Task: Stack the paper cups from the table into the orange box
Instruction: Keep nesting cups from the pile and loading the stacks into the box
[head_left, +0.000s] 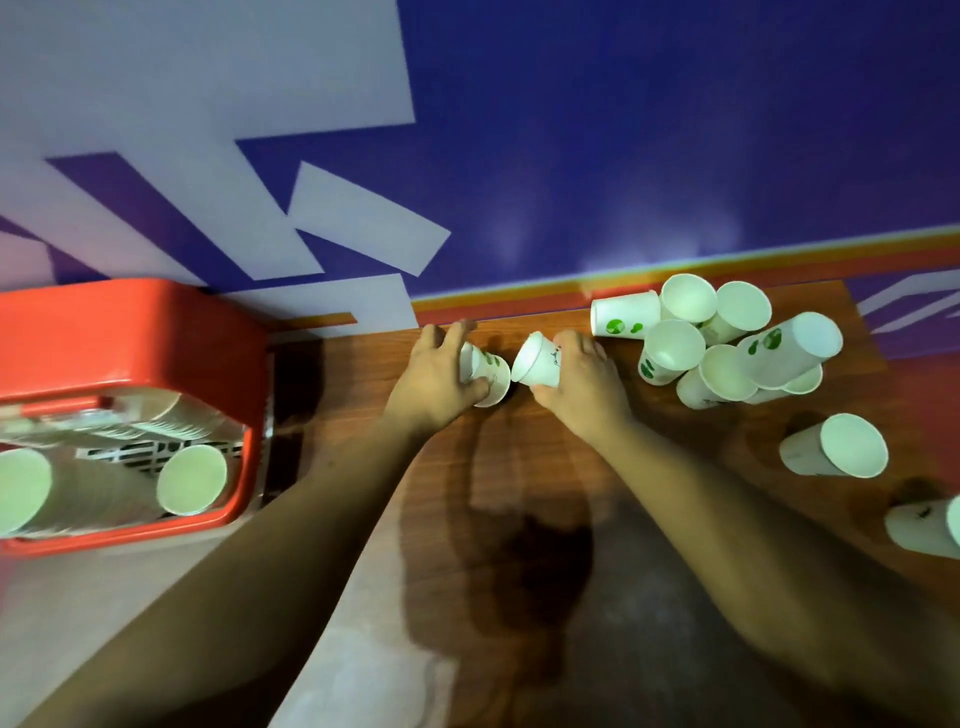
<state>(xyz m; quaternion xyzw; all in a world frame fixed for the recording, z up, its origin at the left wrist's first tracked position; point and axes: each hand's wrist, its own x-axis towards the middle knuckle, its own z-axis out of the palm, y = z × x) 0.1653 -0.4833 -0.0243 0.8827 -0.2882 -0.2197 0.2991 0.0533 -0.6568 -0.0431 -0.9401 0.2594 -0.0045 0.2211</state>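
Roughly ten loose cups (675, 348) remain on the counter (519, 467), at its right, while the orange box (130, 332) at the left already holds nested stacks (192, 478). The left hand (431, 374) curls round one cup (493, 371) and the right hand (582, 379) round another cup (535, 361), close together. I judge the task to be about midway.

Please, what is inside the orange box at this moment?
Inside the orange box lie stacks of paper cups on their sides, and a white lattice shows between them. Its broad rim hides the far part, and the picture's edge cuts off the left part.
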